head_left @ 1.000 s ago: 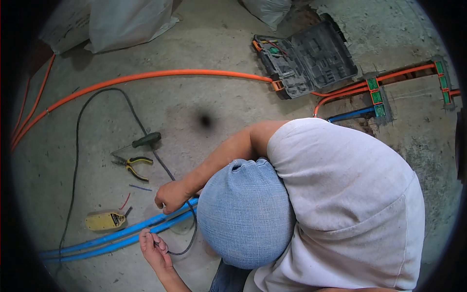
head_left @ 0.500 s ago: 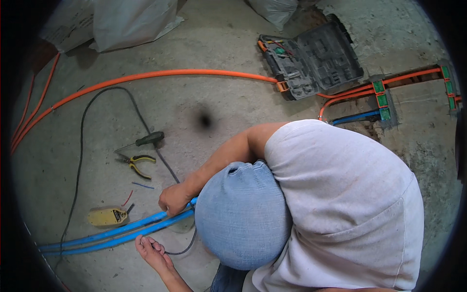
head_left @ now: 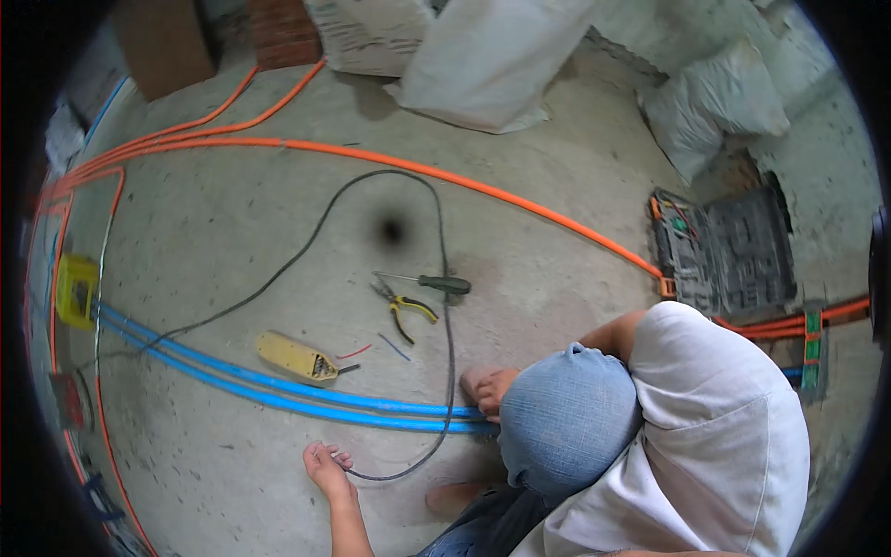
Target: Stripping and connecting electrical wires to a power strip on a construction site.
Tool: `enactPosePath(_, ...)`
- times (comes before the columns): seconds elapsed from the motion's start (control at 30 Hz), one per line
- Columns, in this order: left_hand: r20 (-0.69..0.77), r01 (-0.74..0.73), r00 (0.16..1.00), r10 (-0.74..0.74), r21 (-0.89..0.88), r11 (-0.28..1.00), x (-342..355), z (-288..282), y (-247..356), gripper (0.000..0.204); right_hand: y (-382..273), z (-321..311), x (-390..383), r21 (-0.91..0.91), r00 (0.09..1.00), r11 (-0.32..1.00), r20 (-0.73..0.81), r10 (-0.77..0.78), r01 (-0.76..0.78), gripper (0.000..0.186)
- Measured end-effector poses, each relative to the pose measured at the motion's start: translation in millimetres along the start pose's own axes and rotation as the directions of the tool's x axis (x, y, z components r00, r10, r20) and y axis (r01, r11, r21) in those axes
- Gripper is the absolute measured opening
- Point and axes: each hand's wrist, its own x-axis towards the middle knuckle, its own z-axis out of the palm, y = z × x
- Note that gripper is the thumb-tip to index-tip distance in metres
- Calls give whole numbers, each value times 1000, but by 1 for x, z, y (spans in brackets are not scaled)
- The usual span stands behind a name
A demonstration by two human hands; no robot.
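Note:
I cannot make out my own hands. A co-worker in a white T-shirt (head_left: 715,436) and denim cap (head_left: 566,418) crouches low at the lower right. Their upper hand (head_left: 494,395) is bent down at two blue pipes (head_left: 278,397), largely hidden by the cap. Their lower hand (head_left: 325,464), palm up with curled fingers, is at a looping black cable (head_left: 390,475). On the concrete floor nearby lie a green-handled screwdriver (head_left: 441,284), yellow-handled pliers (head_left: 418,311), a yellow hand-held device (head_left: 290,355) and short red (head_left: 355,351) and blue (head_left: 394,347) wire pieces.
An open tool case (head_left: 742,255) lies at the right, beside green junction boxes (head_left: 812,348). Orange conduits (head_left: 483,195) cross the floor. White sacks (head_left: 483,56), bricks (head_left: 288,28) and a board (head_left: 162,42) stand at the back. A yellow object (head_left: 74,292) is at the far left.
My view has swung left and widened, so floor items appear further right and the yellow object at the left shows. The co-worker's lower hand has shifted left relative to the pliers.

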Motion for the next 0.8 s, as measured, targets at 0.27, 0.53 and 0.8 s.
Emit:
enactPosePath(0.27,-230,-13,973,27,61,998,56,-68,-52,18,30,26,35,127,797,801,91,-597,585,22)
enactPosePath(0.53,22,-402,837,547,703,587,105,-62,-58,18,43,-3,26,50,747,805,339,-571,592,17)
enactPosePath(0.8,-197,-187,916,348,559,808,137,-143,4,20,-19,6,38,-340,600,921,783,165,190,17)
